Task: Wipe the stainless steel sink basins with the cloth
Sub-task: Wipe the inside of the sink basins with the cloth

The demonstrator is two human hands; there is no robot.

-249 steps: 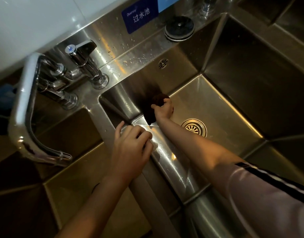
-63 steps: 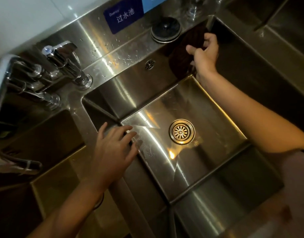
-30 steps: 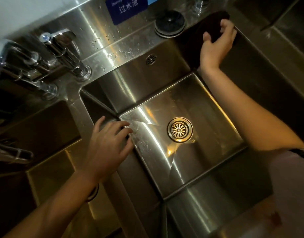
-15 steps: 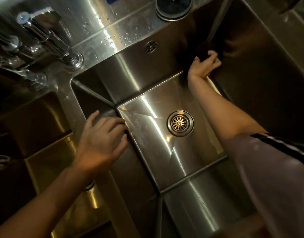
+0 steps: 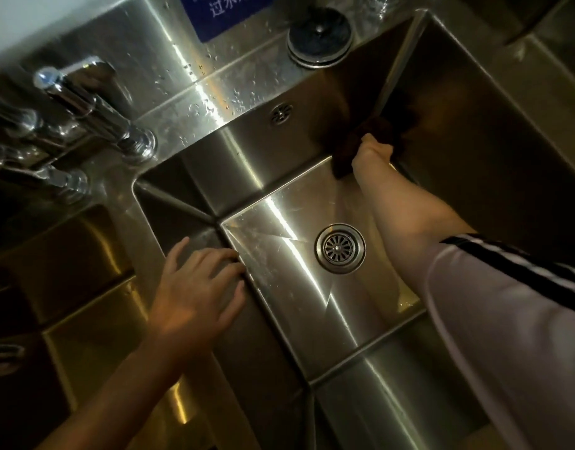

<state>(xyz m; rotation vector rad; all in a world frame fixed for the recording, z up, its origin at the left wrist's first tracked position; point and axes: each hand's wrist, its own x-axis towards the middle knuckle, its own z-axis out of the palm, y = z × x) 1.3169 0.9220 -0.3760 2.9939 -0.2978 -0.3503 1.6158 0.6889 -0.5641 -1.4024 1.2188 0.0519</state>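
The middle stainless steel basin [image 5: 289, 287] lies below me, with a round drain strainer [image 5: 340, 248] in its floor. Down in the basin's far right corner, my right hand [image 5: 372, 154] grips a dark brown cloth [image 5: 373, 131] and presses it against the walls there; most of the fingers are hidden in the cloth. My left hand [image 5: 198, 287] rests with spread fingers on the steel divider [image 5: 257, 362] between the middle basin and the left one.
A chrome tap [image 5: 94, 112] and its pipes stand at the back left. A black round plug [image 5: 318, 37] lies on the wet back ledge below a blue sign [image 5: 224, 11]. An overflow hole [image 5: 282, 113] is in the back wall. Further basins lie left [image 5: 68, 287] and right.
My right hand has slid with the cloth from the top rim at the far right corner down to the bottom of that corner. My left hand has stayed on the divider.
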